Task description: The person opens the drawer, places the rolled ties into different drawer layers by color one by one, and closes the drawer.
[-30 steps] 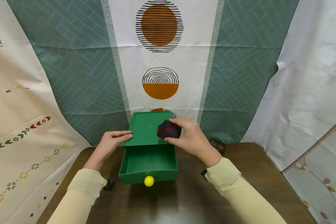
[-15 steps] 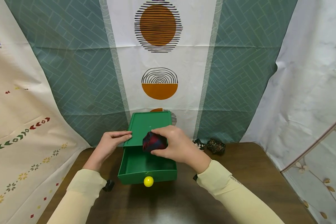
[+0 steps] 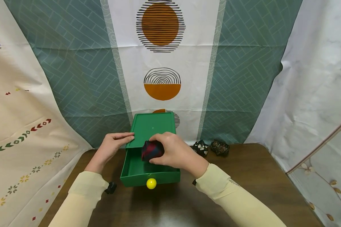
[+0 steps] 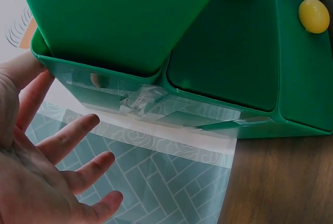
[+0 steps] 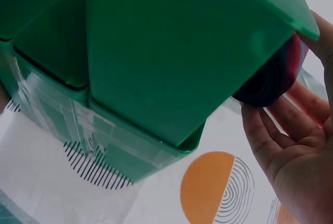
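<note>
A green drawer cabinet [image 3: 150,123] stands at the back of the table. Its top drawer [image 3: 136,181], with a yellow knob [image 3: 151,183], is pulled out. My right hand [image 3: 174,151] holds a rolled-up red and dark blue plaid cloth [image 3: 152,151] between thumb and fingers, over the drawer's opening. In the right wrist view the drawer wall partly hides the cloth [image 5: 276,78]. My left hand [image 3: 115,145] touches the cabinet's upper left edge with thumb and forefinger. In the left wrist view the other fingers [image 4: 78,138] are spread and off the cabinet.
Two dark patterned cloth bundles lie at the back right: a black one with white flowers [image 3: 200,148] and a darker one [image 3: 220,148]. Lower drawers [image 4: 223,52] of the cabinet are closed. Behind hangs a patterned curtain [image 3: 244,78]. The brown table [image 3: 244,176] extends to the right.
My right hand has carried the plaid cloth left and toward me, from above the cabinet top to over the drawer. The white-flowered bundle has come into sight. My left hand has stayed put.
</note>
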The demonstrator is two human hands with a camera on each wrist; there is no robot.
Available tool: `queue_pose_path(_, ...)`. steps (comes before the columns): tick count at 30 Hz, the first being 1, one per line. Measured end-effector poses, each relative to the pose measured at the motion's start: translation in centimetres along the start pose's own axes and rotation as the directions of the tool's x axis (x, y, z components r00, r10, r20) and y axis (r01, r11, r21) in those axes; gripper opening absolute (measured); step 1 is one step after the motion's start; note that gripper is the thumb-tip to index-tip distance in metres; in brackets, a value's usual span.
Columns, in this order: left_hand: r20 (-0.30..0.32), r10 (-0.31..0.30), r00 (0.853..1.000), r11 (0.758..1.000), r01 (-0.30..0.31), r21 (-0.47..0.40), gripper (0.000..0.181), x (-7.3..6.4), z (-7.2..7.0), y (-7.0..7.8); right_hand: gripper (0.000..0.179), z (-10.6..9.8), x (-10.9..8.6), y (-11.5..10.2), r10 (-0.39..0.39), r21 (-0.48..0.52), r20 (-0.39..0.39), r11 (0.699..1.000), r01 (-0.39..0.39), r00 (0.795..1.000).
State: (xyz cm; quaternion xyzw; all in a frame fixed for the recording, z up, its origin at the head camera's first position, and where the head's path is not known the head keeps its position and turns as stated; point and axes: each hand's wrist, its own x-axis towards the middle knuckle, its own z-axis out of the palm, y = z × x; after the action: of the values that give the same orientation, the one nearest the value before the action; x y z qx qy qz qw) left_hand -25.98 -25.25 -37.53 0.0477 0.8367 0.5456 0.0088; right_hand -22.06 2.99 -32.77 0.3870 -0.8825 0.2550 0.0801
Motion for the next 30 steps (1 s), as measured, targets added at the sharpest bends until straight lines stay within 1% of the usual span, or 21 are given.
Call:
queue_pose_path(2,0.001,-0.004,1.000,1.000,0.004,-0.002,0.046,0.0,0.0,0.0,0.056,0.2,0.0,0.0,-0.003,0.011,0.011,1.000,0.003,1.000)
queue_pose_path(5,0.005,-0.012,1.000,1.000,0.012,-0.013,0.045,-0.2,0.0,0.5,0.055,0.4,0.1,0.0,-0.016,0.015,0.022,1.000,0.016,1.000)
queue_pose_path(12,0.018,-0.019,1.000,1.000,0.019,-0.020,0.042,-1.3,0.1,2.6,0.054,0.8,0.3,-0.3,-0.035,-0.006,0.033,0.999,0.035,0.999)
queue_pose_path(15,0.026,-0.022,0.999,1.000,0.022,-0.011,0.043,-1.7,0.1,3.0,0.054,1.0,0.2,-0.5,-0.029,-0.008,0.048,1.000,0.029,0.998)
queue_pose_path(21,0.033,-0.022,0.999,1.000,0.023,-0.011,0.044,-1.9,0.0,3.2,0.055,1.3,0.2,-0.7,-0.027,0.009,0.086,1.000,0.026,0.996)
queue_pose_path(28,0.035,-0.017,0.999,1.000,0.018,-0.011,0.044,-1.8,0.0,3.1,0.055,1.7,0.2,-0.8,-0.033,0.006,0.098,0.999,0.032,0.995)
queue_pose_path(30,0.031,-0.019,0.999,1.000,0.020,-0.015,0.044,-1.5,0.0,2.8,0.055,1.7,0.2,-0.8,-0.033,0.005,0.112,0.999,0.033,0.993)
